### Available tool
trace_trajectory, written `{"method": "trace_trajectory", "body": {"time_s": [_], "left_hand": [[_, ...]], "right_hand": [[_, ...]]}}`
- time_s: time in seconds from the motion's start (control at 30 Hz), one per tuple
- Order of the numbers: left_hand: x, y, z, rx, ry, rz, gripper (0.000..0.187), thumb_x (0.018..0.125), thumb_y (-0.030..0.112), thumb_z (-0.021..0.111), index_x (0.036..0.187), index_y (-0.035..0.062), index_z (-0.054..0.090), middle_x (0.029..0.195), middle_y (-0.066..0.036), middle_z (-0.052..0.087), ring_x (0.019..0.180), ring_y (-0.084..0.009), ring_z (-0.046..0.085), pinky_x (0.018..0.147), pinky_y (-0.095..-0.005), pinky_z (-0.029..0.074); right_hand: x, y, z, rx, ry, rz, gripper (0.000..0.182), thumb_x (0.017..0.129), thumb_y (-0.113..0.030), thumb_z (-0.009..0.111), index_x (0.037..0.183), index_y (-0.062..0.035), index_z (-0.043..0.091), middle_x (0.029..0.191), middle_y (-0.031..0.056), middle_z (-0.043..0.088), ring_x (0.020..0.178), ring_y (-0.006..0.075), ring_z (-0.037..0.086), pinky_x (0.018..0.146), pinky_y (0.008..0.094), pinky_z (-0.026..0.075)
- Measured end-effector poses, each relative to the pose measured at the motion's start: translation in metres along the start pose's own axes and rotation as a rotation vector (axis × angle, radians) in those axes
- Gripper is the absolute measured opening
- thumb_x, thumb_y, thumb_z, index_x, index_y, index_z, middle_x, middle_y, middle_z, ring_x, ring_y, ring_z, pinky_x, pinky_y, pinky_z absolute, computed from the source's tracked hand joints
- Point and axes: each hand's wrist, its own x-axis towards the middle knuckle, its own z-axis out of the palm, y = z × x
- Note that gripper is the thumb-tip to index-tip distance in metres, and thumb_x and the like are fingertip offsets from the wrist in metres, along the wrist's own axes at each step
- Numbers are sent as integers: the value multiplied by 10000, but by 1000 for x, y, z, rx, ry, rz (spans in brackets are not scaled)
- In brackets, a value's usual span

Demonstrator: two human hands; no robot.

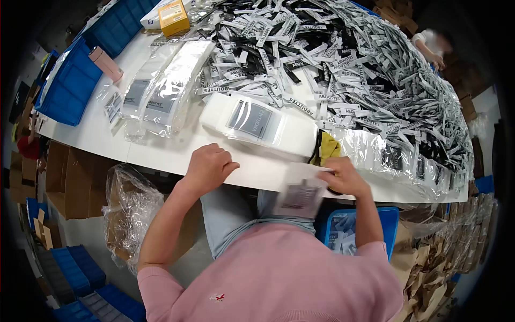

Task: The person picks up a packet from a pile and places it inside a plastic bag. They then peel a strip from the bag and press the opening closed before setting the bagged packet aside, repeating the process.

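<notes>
My right hand (343, 175) pinches the upper corner of a clear printed plastic bag (301, 194), slightly blurred, which hangs over my lap at the table's front edge. My left hand (208, 168) is curled closed above the same edge, with nothing visible in it. Just beyond my hands lies a thick stack of white plastic bags (258, 124) with a grey printed panel. A yellow and black cloth-like item (327, 147) sits against the right end of that stack, close behind my right hand.
Heaped black and white labelled strips (343, 70) cover the table's far and right side. Filled clear packs (397, 158) line the right front edge. More bag stacks (166, 96), a pink bottle (105, 64) and blue bins (70, 80) stand left. A blue basket (387, 225) is below right.
</notes>
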Motion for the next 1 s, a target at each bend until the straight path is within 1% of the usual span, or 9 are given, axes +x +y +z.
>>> {"method": "trace_trajectory", "body": {"time_s": [0.1, 0.2, 0.27, 0.43, 0.57, 0.67, 0.73, 0.8, 1.0], "left_hand": [[-16, -21, 5, -57, -60, -153, 222, 731, 216, 674, 610, 55, 578, 602, -73, 563, 626, -262, 545, 572, -372, 443], [-16, -28, 17, -117, -99, -226, 144, 718, 180, 684, 691, 58, 612, 658, -64, 578, 664, -262, 547, 588, -371, 443], [-2, -15, 29, -90, 87, -15, 145, 697, 141, 694, 801, 67, 624, 750, -71, 591, 734, -267, 549, 629, -378, 443], [42, 15, 61, -69, 52, 89, 496, 669, 145, 721, 1130, 94, 544, 1107, -98, 533, 1055, -301, 488, 904, -406, 393], [49, -4, 91, 130, 141, 117, 501, 696, 200, 699, 1154, 94, 528, 1204, -97, 497, 1164, -293, 429, 990, -446, 305], [35, -25, 99, 156, 171, 147, 491, 716, 223, 678, 1166, 104, 524, 1264, -93, 470, 1212, -281, 396, 1017, -451, 270], [33, -28, 99, 138, 221, 145, 470, 726, 219, 662, 1162, 109, 527, 1301, -80, 451, 1231, -263, 386, 1028, -446, 258], [35, -27, 98, 124, 214, 143, 482, 711, 211, 675, 1158, 103, 530, 1298, -86, 454, 1229, -267, 389, 1027, -443, 261], [37, -27, 97, 81, 200, 120, 450, 739, 240, 659, 1149, 106, 534, 1292, -84, 461, 1222, -268, 397, 1028, -445, 259]], "right_hand": [[-94, 47, -58, -64, -294, 593, 249, 692, -214, 705, 811, -2, 648, 688, 118, 622, 603, 187, 575, 556, 275, 448], [-138, 49, -71, -226, -82, 789, 304, 663, -225, 720, 857, 2, 661, 720, 135, 645, 640, 192, 611, 596, 281, 476], [-99, 28, -65, -114, 15, 669, 270, 702, -190, 685, 880, 11, 656, 752, 140, 652, 664, 223, 625, 637, 303, 489], [52, 25, -10, -141, 303, 25, 148, 813, -116, 572, 867, 4, 637, 740, 145, 622, 661, 311, 590, 599, 348, 468], [156, 71, 14, -692, 181, 48, 162, 748, -19, 528, 892, -18, 604, 801, 159, 619, 783, 323, 601, 679, 389, 497], [181, 98, 19, -731, 161, -71, 111, 724, -11, 529, 825, -25, 572, 808, 161, 613, 793, 316, 603, 686, 373, 502], [192, 95, 12, -683, 182, -63, 121, 764, -60, 511, 869, -12, 547, 831, 179, 618, 811, 339, 601, 706, 407, 489], [205, 90, 4, -317, 349, 320, 186, 806, -139, 486, 924, 0, 521, 864, 201, 620, 836, 375, 594, 727, 451, 469], [291, 146, -11, -218, 443, 326, 358, 756, -322, 625, 916, -3, 590, 921, 237, 616, 874, 390, 594, 785, 448, 474]]}}
